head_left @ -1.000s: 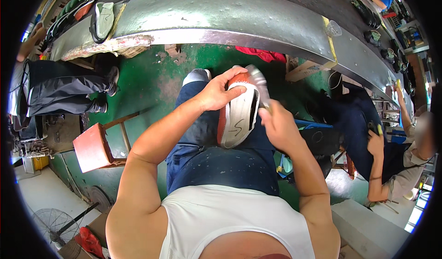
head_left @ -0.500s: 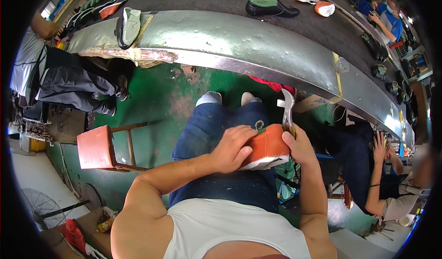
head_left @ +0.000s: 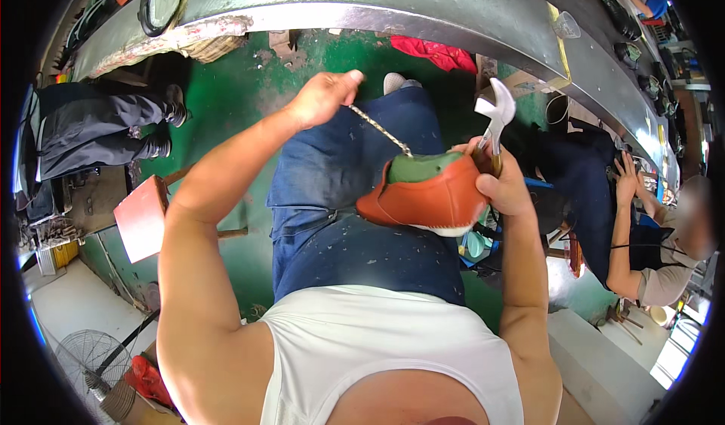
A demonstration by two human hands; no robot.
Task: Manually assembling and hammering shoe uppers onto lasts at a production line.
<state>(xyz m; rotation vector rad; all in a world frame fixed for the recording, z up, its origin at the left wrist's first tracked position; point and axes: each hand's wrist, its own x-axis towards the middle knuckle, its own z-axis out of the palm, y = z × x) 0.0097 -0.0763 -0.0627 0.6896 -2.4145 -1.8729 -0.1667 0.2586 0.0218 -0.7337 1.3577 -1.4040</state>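
Over my lap [head_left: 362,255] sits the red shoe [head_left: 442,202]; my left hand [head_left: 325,100] is clenched on the speckled cord [head_left: 381,131], straight from its green last [head_left: 419,170]. My right hand [head_left: 504,185] grips the metal tool [head_left: 498,112] beside the heel [head_left: 470,202]. Brace the shoe; pull in line.

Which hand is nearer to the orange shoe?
Right: the right hand touches the shoe at its right end; the left hand is apart, forward and left, holding a cord.

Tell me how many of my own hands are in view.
2: your left hand holds a speckled cord running to the orange shoe; your right hand grips a metal-headed tool beside the shoe's right end. Some fingers are hidden.
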